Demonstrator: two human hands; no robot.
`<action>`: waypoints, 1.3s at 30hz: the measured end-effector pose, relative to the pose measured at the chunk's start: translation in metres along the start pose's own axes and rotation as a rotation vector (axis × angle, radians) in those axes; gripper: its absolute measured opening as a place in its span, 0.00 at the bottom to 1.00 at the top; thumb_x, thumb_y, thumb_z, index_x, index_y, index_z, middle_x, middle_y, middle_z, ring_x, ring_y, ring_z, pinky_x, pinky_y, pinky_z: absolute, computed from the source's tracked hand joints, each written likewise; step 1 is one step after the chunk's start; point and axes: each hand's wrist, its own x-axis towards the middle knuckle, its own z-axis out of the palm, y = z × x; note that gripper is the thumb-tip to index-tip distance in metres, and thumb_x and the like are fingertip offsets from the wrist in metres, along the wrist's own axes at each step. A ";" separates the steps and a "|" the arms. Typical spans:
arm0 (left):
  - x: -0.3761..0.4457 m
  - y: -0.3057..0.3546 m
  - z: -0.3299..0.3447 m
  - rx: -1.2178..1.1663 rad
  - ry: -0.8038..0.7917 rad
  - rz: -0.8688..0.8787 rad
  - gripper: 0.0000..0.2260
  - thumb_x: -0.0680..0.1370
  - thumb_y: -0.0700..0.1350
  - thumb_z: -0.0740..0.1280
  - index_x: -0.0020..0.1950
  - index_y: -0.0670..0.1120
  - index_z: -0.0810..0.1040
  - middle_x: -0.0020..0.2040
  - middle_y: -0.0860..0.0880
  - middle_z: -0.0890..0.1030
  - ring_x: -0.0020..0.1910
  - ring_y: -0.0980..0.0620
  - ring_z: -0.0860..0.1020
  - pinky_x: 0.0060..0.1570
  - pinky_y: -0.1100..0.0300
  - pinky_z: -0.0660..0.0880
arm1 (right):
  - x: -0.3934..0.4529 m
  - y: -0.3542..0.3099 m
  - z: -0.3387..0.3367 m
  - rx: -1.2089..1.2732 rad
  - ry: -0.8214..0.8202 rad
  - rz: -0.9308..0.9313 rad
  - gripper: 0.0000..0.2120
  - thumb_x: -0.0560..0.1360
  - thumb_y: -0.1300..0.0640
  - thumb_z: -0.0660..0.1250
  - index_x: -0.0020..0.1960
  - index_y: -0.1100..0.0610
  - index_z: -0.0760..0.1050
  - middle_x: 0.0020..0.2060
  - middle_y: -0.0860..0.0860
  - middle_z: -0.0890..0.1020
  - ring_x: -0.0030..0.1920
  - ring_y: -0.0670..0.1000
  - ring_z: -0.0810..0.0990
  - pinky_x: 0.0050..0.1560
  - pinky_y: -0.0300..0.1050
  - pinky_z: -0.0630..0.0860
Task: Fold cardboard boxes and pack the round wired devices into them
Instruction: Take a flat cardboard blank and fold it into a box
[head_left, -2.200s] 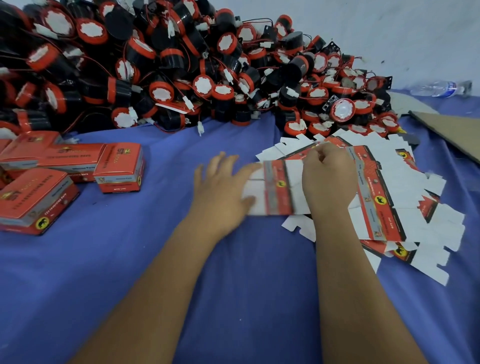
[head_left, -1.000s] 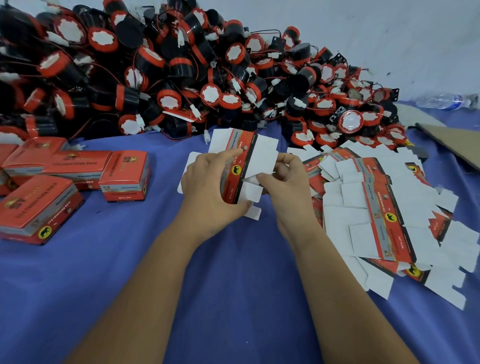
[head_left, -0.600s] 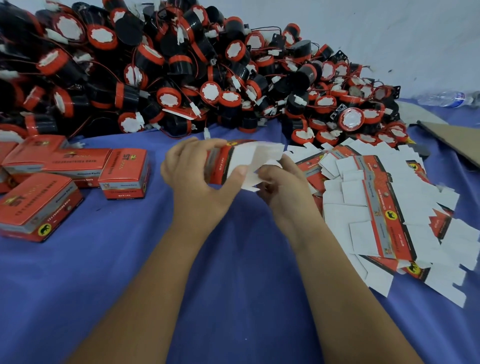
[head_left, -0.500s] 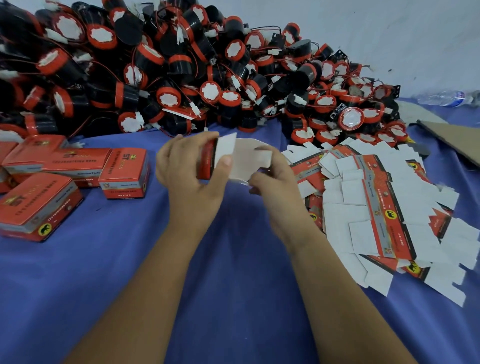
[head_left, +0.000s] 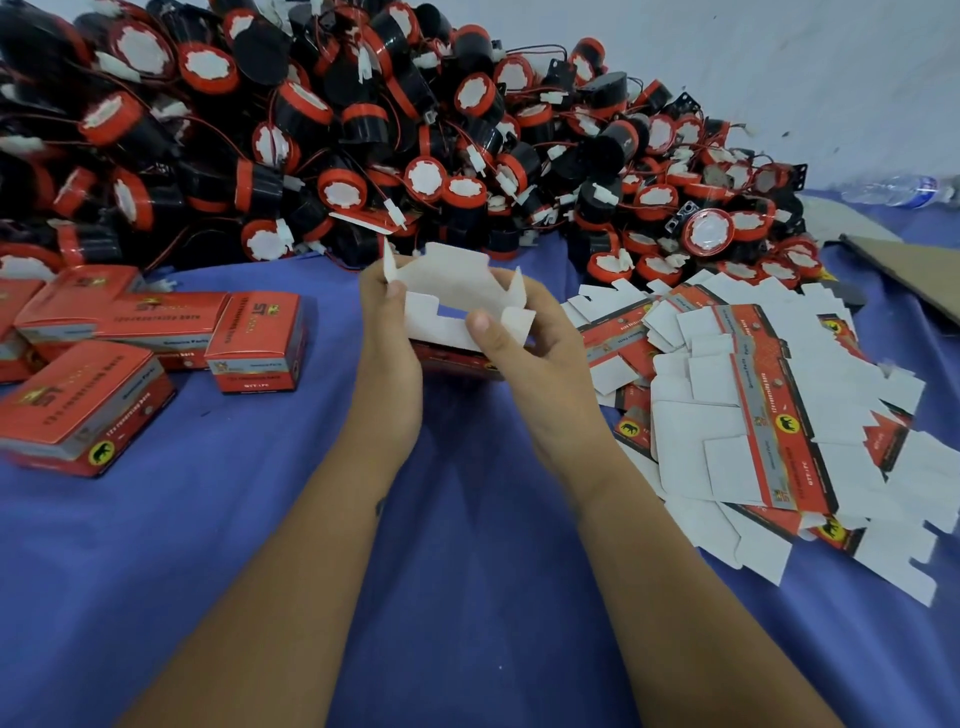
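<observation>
Box blank (head_left: 457, 306) mid-fold near device pile (head_left: 363, 130), gripped by left hand (head_left: 387, 358) and right hand (head_left: 530, 358) (flaps open); next, probably tucking flaps.

1. Hands: two, left (head_left: 387, 353) and right (head_left: 540, 358).
2. Half-folded box (head_left: 457, 301): one.
3. Closed boxes (head_left: 254, 340): at least five.
4. Flat blanks (head_left: 753, 410): a heap, uncountable.
5. Round devices (head_left: 426, 179): too many to count.
6. Bottle (head_left: 901, 188): one.
</observation>
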 end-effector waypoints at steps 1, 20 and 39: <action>-0.001 -0.001 0.001 -0.049 -0.049 -0.012 0.29 0.73 0.66 0.57 0.67 0.50 0.72 0.60 0.48 0.81 0.58 0.50 0.79 0.54 0.57 0.77 | 0.001 0.001 -0.001 -0.025 0.032 0.009 0.17 0.71 0.48 0.71 0.59 0.46 0.76 0.57 0.49 0.82 0.59 0.52 0.80 0.59 0.53 0.77; -0.009 -0.003 0.011 0.179 -0.051 0.079 0.13 0.83 0.38 0.56 0.60 0.53 0.74 0.53 0.59 0.79 0.52 0.61 0.78 0.46 0.68 0.75 | 0.003 0.005 0.004 0.242 0.007 0.136 0.13 0.77 0.56 0.67 0.61 0.51 0.73 0.56 0.50 0.82 0.55 0.46 0.81 0.50 0.39 0.78; -0.016 -0.002 0.016 0.003 -0.094 -0.019 0.11 0.79 0.42 0.56 0.45 0.50 0.77 0.55 0.58 0.79 0.61 0.52 0.77 0.58 0.53 0.74 | 0.003 0.007 -0.007 0.449 0.009 0.148 0.15 0.74 0.66 0.53 0.43 0.58 0.78 0.56 0.53 0.78 0.50 0.48 0.80 0.45 0.38 0.78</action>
